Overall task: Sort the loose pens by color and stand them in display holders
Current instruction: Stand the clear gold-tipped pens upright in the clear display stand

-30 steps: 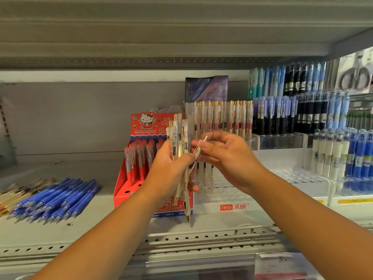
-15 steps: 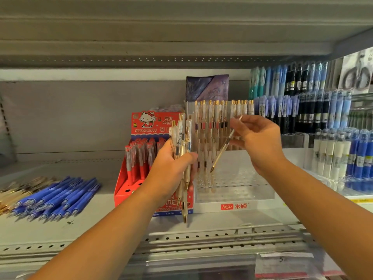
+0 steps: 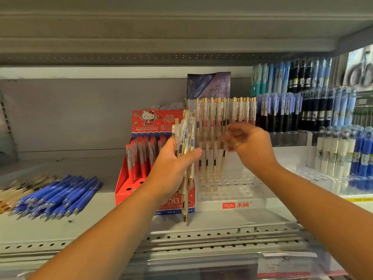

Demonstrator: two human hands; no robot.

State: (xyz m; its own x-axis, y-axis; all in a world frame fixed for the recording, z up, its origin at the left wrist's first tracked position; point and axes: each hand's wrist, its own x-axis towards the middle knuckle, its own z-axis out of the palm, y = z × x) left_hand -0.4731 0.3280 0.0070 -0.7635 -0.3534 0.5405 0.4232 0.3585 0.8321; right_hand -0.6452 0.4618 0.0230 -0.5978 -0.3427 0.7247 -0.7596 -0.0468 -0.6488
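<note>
Pens (image 3: pixel 186 142) with clear barrels and gold trim, roughly five, make one bunch gripped upright in the left hand (image 3: pixel 171 168). Just beside it, the right hand (image 3: pixel 250 146) pinches a single pen (image 3: pixel 223 160), tip down over one clear holder (image 3: pixel 232 195).

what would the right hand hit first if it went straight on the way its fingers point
Probably the gold pens standing in the clear holder: the right hand points left at them, though depth is unclear.
</note>
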